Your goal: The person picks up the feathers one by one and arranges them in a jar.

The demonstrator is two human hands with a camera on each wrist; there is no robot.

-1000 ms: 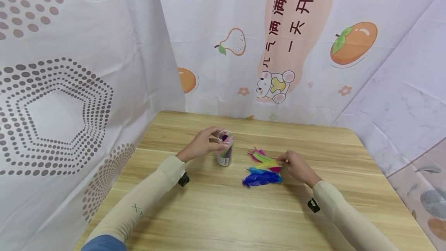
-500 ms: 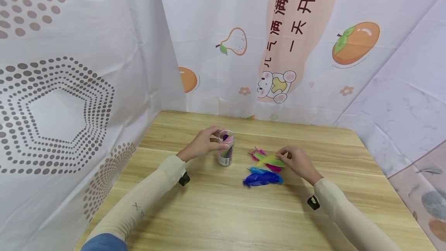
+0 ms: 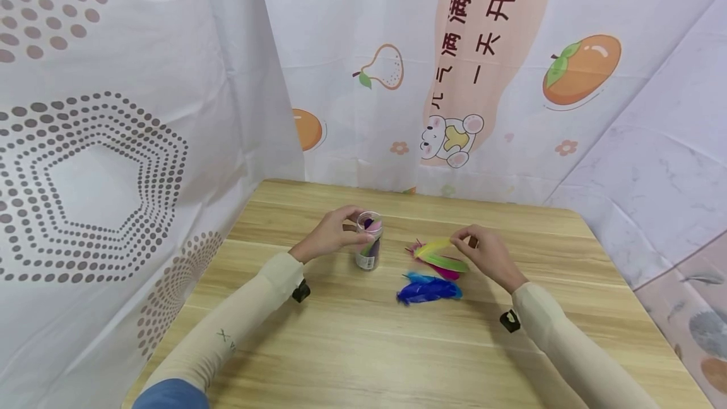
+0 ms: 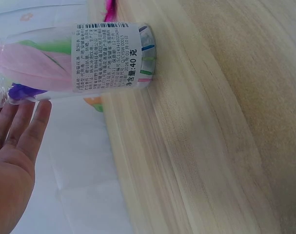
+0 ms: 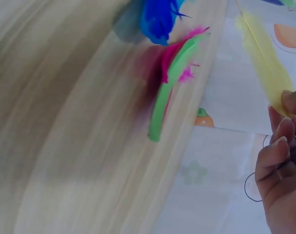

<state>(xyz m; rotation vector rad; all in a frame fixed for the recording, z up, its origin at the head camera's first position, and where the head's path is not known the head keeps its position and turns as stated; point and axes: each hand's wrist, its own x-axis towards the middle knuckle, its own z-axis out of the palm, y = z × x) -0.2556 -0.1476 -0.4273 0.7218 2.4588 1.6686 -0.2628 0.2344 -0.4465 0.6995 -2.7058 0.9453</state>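
Observation:
My left hand [image 3: 331, 232] grips a clear plastic jar [image 3: 368, 259] that stands upright on the table. Inside it are pink, green and purple feathers [image 4: 35, 66], and a printed label [image 4: 106, 56] wraps its lower part. Between thumb and fingertips my right hand [image 3: 487, 252] pinches a yellow feather [image 5: 265, 56] by one end, raised over the pile. Below that feather lie a green feather [image 5: 162, 105] and magenta feathers [image 5: 168, 61]. Blue feathers [image 3: 427, 290] lie nearer to me on the table.
The wooden table [image 3: 363, 346] reaches back to a white printed curtain [image 3: 341, 156]. Another patterned curtain [image 3: 227, 112] hangs along the left side. A small black device [image 3: 300, 291] sits under my left wrist, and another black device [image 3: 510, 320] under the right.
My right hand has risen slightly and moved back, lifting the yellow feather off the green one. The left hand and the jar have stayed in place.

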